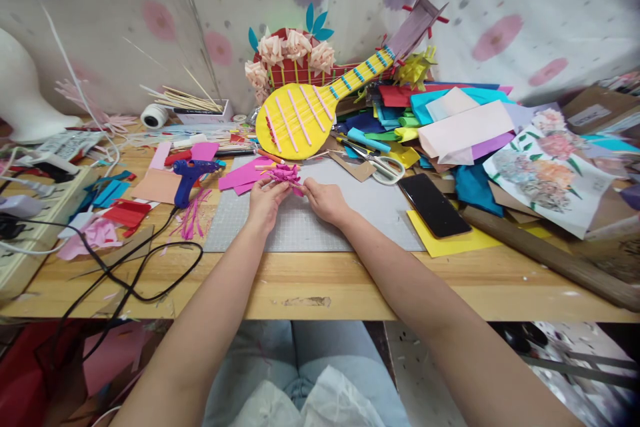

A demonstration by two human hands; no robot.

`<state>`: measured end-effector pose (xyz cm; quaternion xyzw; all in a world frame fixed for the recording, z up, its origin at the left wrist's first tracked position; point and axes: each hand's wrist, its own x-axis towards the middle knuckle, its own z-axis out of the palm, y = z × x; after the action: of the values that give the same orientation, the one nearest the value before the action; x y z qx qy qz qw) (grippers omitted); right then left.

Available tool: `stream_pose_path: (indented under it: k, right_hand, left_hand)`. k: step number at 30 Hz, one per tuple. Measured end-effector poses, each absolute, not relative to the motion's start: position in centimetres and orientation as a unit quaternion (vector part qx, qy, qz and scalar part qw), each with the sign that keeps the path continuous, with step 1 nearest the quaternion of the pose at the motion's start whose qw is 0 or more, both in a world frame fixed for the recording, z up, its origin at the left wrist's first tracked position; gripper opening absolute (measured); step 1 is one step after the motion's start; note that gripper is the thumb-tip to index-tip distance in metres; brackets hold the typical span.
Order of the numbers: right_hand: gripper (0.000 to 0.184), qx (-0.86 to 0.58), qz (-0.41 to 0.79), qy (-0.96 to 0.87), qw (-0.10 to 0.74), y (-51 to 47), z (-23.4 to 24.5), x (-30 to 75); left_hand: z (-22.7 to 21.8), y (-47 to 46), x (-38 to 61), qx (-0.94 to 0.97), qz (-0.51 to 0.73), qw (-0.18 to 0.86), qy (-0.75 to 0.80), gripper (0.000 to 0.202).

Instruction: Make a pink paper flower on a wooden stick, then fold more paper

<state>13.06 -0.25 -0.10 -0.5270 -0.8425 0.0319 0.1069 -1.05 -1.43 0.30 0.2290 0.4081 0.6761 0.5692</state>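
A bundle of fringed magenta paper (284,173) sits above the far part of the grey cutting mat (350,233), between the fingertips of both hands. The left hand (265,203) is nearer its bulk: the fingers pinch it from the near side, thumb against forefinger. Its long axis runs roughly sideways, the loose frayed tips spreading left and away, a narrow tail reaching right. There the fingers of the right hand (325,200) draw narrow and appear to pinch that tail. Flat magenta sheets (240,177) lie just left of the bundle, with the blue glue gun (189,181) farther left on the counter (360,287).
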Motion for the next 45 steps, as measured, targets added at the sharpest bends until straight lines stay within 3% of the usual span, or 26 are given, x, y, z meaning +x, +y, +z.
stream_pose_path:
  k: [7,19,37,45]
  right_hand:
    - [0.04,-0.528,0.036,-0.841,0.114,-0.3,-0.1,12.9]
    - [0.041,-0.533,0.039,-0.839,0.102,-0.6,-0.1,12.4]
    - [0.042,-0.501,0.044,-0.855,0.122,-0.7,-0.2,12.1]
    - [0.045,-0.523,0.046,-0.845,0.103,-0.8,-0.1,12.1]
  left_hand:
    - [0.6,-1.4,-1.0,0.235,0.679,0.568,0.401,0.027]
    - [0.2,-1.3,-0.8,0.24,0.706,0.514,0.424,0.041]
    - [-0.1,-1.2,-1.1,0.237,0.702,0.501,0.447,0.036]
    - [-1.2,-0.6,-1.3,0.286,0.694,0.5,0.432,0.053]
